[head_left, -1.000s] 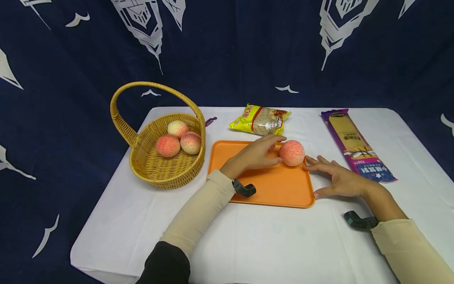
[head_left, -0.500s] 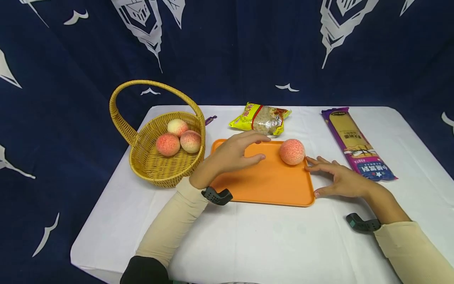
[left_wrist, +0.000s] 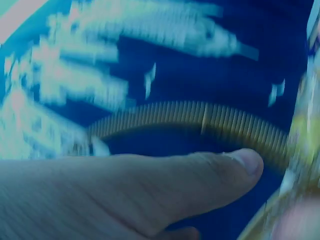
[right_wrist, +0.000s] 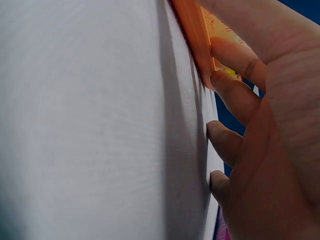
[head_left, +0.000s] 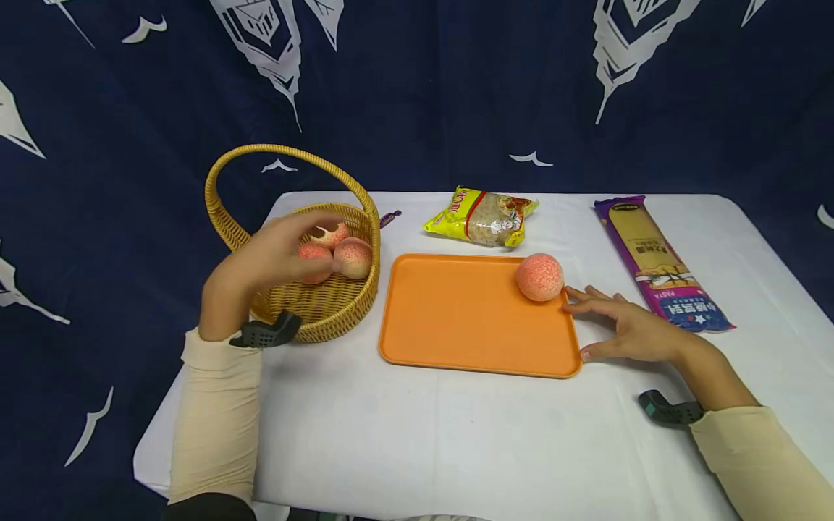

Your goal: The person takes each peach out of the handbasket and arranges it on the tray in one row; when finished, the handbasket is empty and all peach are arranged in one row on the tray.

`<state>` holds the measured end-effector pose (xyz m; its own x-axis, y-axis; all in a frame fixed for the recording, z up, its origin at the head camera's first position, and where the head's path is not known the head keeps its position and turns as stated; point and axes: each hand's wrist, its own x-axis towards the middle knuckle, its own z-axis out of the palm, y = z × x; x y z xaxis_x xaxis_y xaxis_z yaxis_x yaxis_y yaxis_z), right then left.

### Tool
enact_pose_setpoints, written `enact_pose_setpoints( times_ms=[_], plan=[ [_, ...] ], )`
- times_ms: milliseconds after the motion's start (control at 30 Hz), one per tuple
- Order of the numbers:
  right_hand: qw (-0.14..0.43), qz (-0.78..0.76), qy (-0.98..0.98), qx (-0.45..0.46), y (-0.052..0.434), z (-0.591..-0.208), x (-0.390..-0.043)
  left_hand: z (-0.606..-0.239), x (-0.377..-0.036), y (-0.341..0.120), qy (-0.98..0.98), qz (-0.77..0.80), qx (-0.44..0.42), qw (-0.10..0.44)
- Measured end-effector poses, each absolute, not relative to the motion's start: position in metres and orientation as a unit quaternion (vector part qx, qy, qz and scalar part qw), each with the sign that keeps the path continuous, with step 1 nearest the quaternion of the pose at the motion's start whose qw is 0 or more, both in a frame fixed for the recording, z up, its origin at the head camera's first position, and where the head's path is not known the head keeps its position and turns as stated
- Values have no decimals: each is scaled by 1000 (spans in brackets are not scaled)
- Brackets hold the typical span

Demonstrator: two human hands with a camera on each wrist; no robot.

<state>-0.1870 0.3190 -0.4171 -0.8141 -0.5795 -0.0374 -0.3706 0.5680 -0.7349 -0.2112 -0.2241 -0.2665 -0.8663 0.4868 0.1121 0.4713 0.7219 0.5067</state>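
Head view: left hand (head_left: 276,250) over the wicker basket (head_left: 326,307), fingers loosely spread above the fruit, holding nothing; contact w/ fruit can't be told. Basket at left side of white table (head_left: 404,434), tall handle arching over. Inside: three peaches (head_left: 355,257), bunched together, partly hidden behind the hand. Orange tray (head_left: 469,318) just right of basket, w/ one peach (head_left: 539,277) in its far right corner, close to the rim. Right hand (head_left: 628,329) flat on the table by the tray's right edge, fingers straight & spread, tips at the rim near that peach, not gripping.

Left wrist view: blurred; thumb (left_wrist: 240,167) stretched out, basket handle (left_wrist: 200,117) curving behind it against blue cloth.

Right wrist view: fingers (right_wrist: 235,97) relaxed, resting against the tray edge (right_wrist: 192,35) and tablecloth.

Behind tray: yellow snack bag (head_left: 482,217). Far right: purple pasta pack (head_left: 658,264), lying lengthwise, apart from the tray.
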Motion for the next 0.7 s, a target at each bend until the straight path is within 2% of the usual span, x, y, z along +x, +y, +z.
enact_pose_setpoints(
  times_ms=[100, 200, 333, 467, 567, 700],
  plan=[
    [140, -377, 874, -273, 320, -417, -186, -270, -233, -252, 939, 265, 216, 15],
    [141, -374, 877, -268, 322, -419, -184, -279, -256, -268, 947, 258, 188, 42],
    [143, -379, 875, -265, 322, -422, -184, -295, -275, -277, 948, 253, 133, 142],
    [142, -382, 872, -272, 321, -421, -185, -307, -278, -280, 929, 279, 78, 231],
    [141, -381, 872, -274, 321, -419, -186, -312, -275, -280, 918, 307, 54, 246],
    [147, -383, 870, -273, 321, -417, -188, -317, -273, -283, 924, 301, 62, 227]
  ],
)
